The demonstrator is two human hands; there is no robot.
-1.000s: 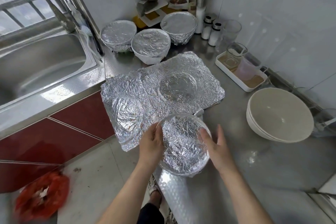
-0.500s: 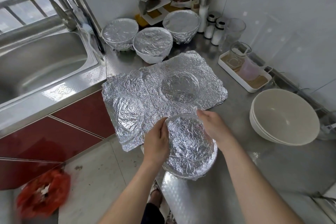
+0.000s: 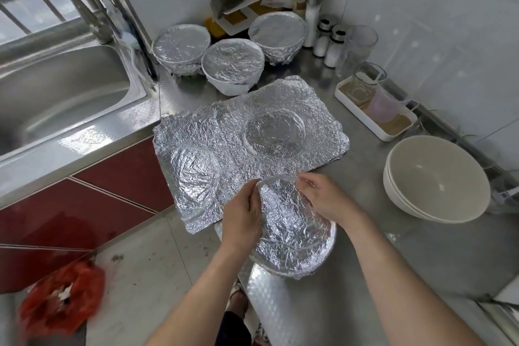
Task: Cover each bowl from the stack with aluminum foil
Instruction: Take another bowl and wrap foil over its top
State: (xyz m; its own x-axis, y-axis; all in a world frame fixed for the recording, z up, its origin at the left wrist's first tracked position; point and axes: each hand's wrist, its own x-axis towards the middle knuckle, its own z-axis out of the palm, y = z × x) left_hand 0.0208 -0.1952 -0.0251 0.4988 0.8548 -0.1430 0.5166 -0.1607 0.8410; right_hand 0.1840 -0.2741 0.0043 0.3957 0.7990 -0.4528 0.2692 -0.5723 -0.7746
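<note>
A foil-covered bowl (image 3: 295,230) is sitting mouth-up at the near corner of the steel tabletop (image 3: 393,247), its crinkled foil top facing the camera and tilting slightly toward the person. Being round, it is showing no long axis. The left hand (image 3: 243,215) is curling its fingers around the bowl's left rim, the grip closing narrow against the foil. The right hand (image 3: 325,196) is reaching across the far rim, fingertips pinching the foil edge there.

Just beyond the bowl, and touching it, a large crumpled foil sheet (image 3: 280,98) is lying flat, its long axis running from near left to far right. Its near-left corner is hanging past the tabletop edge over the floor. Two round bowl imprints are showing in it.

To the right, a stack of plain white bowls (image 3: 435,180) is waiting uncovered, well apart from the hands, with bare steel lying between. Three covered bowls (image 3: 233,63) are standing in a cluster at the back near the wall. A sink (image 3: 64,87) is flanking the tabletop on the left, and a white tray (image 3: 373,118) holding glasses is sitting along the right wall.
</note>
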